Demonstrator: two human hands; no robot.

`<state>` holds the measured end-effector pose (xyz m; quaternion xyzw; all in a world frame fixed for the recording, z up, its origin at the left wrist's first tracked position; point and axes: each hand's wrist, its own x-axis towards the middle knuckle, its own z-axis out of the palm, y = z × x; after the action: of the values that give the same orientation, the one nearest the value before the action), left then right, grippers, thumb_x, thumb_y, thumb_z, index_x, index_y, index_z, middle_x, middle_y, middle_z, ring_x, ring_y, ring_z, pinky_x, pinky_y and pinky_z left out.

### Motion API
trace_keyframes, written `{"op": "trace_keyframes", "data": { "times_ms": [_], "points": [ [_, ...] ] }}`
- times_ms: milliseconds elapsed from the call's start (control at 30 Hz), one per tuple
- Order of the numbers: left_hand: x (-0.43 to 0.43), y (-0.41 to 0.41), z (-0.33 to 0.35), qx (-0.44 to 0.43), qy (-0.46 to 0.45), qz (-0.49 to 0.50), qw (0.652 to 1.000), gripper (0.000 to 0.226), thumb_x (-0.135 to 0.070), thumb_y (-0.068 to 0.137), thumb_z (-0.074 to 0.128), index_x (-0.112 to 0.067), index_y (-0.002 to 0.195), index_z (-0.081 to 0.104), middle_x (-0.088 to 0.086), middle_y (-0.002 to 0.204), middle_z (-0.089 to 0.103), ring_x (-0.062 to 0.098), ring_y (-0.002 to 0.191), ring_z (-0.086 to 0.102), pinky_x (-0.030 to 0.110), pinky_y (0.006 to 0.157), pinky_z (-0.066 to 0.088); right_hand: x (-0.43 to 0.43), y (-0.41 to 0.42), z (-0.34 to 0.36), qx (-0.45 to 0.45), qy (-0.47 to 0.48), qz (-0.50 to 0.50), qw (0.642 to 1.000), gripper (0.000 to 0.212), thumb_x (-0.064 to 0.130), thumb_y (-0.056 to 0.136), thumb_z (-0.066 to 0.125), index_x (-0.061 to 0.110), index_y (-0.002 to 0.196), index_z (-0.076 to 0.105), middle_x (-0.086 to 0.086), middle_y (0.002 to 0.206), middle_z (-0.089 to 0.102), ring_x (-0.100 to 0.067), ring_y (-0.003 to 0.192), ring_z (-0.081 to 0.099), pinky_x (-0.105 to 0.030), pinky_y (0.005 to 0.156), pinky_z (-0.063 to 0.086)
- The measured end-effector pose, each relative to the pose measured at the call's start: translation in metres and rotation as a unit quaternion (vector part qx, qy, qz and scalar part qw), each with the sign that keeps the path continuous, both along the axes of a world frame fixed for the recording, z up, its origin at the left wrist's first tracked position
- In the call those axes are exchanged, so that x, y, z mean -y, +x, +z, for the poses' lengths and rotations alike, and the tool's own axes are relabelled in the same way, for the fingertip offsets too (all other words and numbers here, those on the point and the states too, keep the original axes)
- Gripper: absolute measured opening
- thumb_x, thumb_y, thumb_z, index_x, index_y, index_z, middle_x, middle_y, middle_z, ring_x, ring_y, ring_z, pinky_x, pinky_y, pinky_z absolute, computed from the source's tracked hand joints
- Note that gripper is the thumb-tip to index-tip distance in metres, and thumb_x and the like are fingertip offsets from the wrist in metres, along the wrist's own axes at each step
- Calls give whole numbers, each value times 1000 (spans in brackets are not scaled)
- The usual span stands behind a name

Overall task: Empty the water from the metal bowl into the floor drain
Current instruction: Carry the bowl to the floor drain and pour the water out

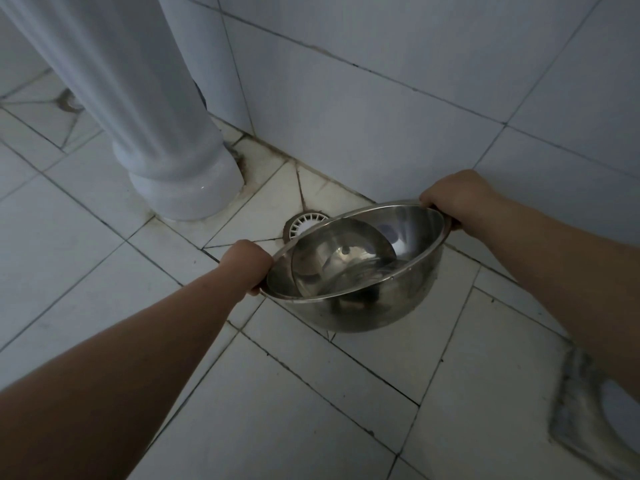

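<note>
A shiny metal bowl (360, 306) hangs above the tiled floor, held by its rim on both sides. My left hand (247, 263) grips the near left rim and my right hand (457, 199) grips the far right rim. The bowl is slightly tilted and a little water lies in its bottom. The round white floor drain (304, 223) sits in the floor just behind the bowl's far left edge; the bowl hides part of it.
A white ceramic pedestal (166, 147) stands on the floor to the left of the drain. A tiled wall (415, 98) rises right behind the drain. Another white fixture's base (595, 410) shows at the lower right.
</note>
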<state>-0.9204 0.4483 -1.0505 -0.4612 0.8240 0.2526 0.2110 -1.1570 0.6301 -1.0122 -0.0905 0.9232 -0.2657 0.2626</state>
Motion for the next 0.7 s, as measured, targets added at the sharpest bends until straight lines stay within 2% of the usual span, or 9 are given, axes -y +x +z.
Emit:
{"op": "trace_keyframes", "data": {
  "times_ms": [33, 100, 167, 300, 367, 467, 700],
  "points": [
    [4, 0, -4, -30, 36, 62, 997, 19, -7, 88, 56, -3, 98, 72, 8, 84, 72, 20, 74, 70, 29, 73, 58, 1, 0, 0, -3, 8, 3, 1000, 7, 1, 71, 57, 4, 65, 60, -22, 74, 63, -28, 58, 62, -34, 58, 56],
    [5, -2, -7, -59, 91, 95, 990, 24, -6, 91, 54, 3, 107, 67, 15, 86, 67, 28, 76, 67, 37, 73, 58, 2, 1, 1, 1, -1, -9, 1000, 12, 0, 71, 58, 5, 60, 57, -21, 72, 62, -29, 60, 62, -39, 65, 58],
    [8, -4, -11, -104, 116, 145, 977, 28, -6, 91, 52, 5, 114, 63, 13, 82, 61, 28, 74, 61, 41, 73, 58, 2, 2, 3, 4, -6, -27, 1000, 11, 0, 69, 60, 5, 59, 57, -20, 69, 61, -28, 58, 61, -39, 65, 58],
    [8, -4, -12, -106, 122, 151, 975, 29, -6, 92, 52, 5, 116, 62, 9, 75, 57, 23, 65, 58, 37, 65, 57, 1, 3, 7, 4, -2, -44, 999, 13, -2, 64, 61, 2, 53, 57, -15, 46, 54, -24, 41, 53, -28, 47, 49],
    [10, -4, -15, -103, 120, 146, 977, 27, -7, 92, 52, 3, 115, 64, 6, 71, 56, 20, 59, 56, 32, 58, 55, 1, 4, 9, 4, -3, -47, 999, 12, -1, 64, 62, 2, 54, 57, -15, 47, 53, -23, 39, 50, -24, 43, 46],
    [11, -4, -16, -99, 119, 137, 978, 16, -8, 91, 53, -6, 103, 64, 6, 70, 56, 19, 57, 56, 31, 56, 55, -2, 6, 11, 8, -10, -48, 999, 14, -1, 67, 63, 3, 55, 56, -15, 50, 52, -23, 38, 48, -16, 33, 42],
    [13, -4, -17, -93, 107, 121, 983, 7, -10, 92, 53, -8, 93, 60, 4, 66, 56, 17, 53, 55, 25, 44, 50, -1, 6, 12, 22, -36, -48, 998, 22, -3, 73, 62, 5, 55, 52, -15, 54, 50, -23, 44, 46, -24, 47, 42]
  ]
}}
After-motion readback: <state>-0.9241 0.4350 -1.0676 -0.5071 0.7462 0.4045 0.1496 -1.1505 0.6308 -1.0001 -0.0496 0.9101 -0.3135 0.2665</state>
